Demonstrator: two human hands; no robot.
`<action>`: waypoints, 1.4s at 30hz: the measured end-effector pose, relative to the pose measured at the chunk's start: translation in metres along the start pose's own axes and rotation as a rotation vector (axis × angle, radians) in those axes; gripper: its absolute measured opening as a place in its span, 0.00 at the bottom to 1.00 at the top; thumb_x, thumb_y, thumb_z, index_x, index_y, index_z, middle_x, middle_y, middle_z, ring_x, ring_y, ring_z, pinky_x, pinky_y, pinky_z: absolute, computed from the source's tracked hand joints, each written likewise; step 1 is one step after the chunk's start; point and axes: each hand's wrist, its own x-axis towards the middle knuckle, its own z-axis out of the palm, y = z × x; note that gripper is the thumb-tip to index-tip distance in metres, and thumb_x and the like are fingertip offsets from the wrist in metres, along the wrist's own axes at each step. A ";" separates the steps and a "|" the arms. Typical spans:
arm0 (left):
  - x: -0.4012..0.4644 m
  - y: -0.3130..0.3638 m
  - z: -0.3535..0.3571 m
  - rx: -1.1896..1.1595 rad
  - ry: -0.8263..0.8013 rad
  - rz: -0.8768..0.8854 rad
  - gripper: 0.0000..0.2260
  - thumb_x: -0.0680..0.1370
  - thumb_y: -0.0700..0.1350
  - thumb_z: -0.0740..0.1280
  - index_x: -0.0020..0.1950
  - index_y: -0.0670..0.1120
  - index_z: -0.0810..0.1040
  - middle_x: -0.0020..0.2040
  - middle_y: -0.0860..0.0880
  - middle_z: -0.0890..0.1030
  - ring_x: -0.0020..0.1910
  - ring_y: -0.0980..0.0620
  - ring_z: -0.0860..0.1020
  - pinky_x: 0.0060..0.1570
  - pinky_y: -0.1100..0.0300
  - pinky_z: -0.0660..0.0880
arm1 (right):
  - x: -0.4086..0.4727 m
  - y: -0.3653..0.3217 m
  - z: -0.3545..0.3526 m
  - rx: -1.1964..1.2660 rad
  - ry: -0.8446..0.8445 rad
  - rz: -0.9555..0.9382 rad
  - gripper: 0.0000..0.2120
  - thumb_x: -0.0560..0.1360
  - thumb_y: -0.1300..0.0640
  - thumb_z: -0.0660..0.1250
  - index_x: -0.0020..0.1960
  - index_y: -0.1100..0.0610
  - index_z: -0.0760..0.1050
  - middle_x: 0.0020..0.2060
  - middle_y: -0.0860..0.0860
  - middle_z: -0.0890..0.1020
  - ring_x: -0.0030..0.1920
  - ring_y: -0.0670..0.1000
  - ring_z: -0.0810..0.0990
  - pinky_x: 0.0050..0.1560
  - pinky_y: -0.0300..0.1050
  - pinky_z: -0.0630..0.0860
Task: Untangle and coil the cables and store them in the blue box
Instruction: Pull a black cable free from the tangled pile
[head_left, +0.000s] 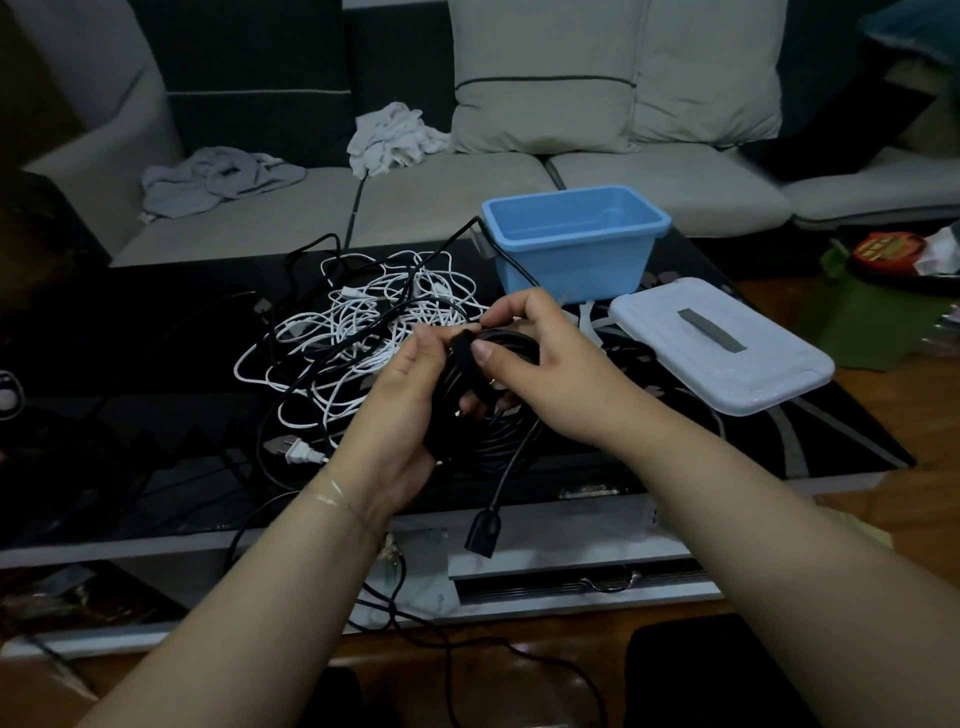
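Observation:
A coiled black cable (506, 441) hangs between both hands above the black table (156, 415). My left hand (400, 415) grips the coil from the left. My right hand (545, 364) holds it from the right, its thumb pressing a black strap (464, 349) wound around the coil. The cable's black plug end (483, 532) dangles over the table's front edge. Behind my hands lies a tangle of white cables (358, 332) mixed with black ones. The open blue box (574, 241) stands at the back right with nothing inside.
The box's white lid (722, 345) lies right of my hands. A white plug (296, 452) rests at the tangle's front. Black cables trail off the table's left side and down to the floor. A sofa with crumpled cloths stands behind the table.

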 end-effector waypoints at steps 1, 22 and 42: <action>0.000 0.001 -0.001 0.007 0.003 -0.024 0.18 0.80 0.57 0.54 0.53 0.46 0.77 0.37 0.50 0.79 0.32 0.56 0.72 0.36 0.61 0.71 | 0.000 0.000 0.000 -0.031 -0.007 -0.008 0.08 0.78 0.56 0.64 0.52 0.50 0.66 0.47 0.46 0.78 0.41 0.42 0.81 0.43 0.43 0.78; 0.002 0.013 -0.011 0.222 -0.014 -0.061 0.03 0.73 0.42 0.69 0.46 0.46 0.80 0.35 0.51 0.82 0.30 0.55 0.76 0.31 0.67 0.74 | -0.001 0.009 0.000 -0.144 -0.070 0.066 0.07 0.81 0.53 0.57 0.59 0.51 0.64 0.58 0.49 0.75 0.57 0.44 0.74 0.55 0.37 0.70; -0.002 0.011 -0.026 1.758 0.170 0.777 0.23 0.64 0.43 0.68 0.58 0.40 0.77 0.22 0.47 0.73 0.19 0.44 0.73 0.23 0.66 0.53 | -0.009 0.009 0.031 -0.104 0.009 0.093 0.12 0.81 0.51 0.57 0.62 0.55 0.63 0.49 0.49 0.74 0.45 0.45 0.75 0.51 0.44 0.73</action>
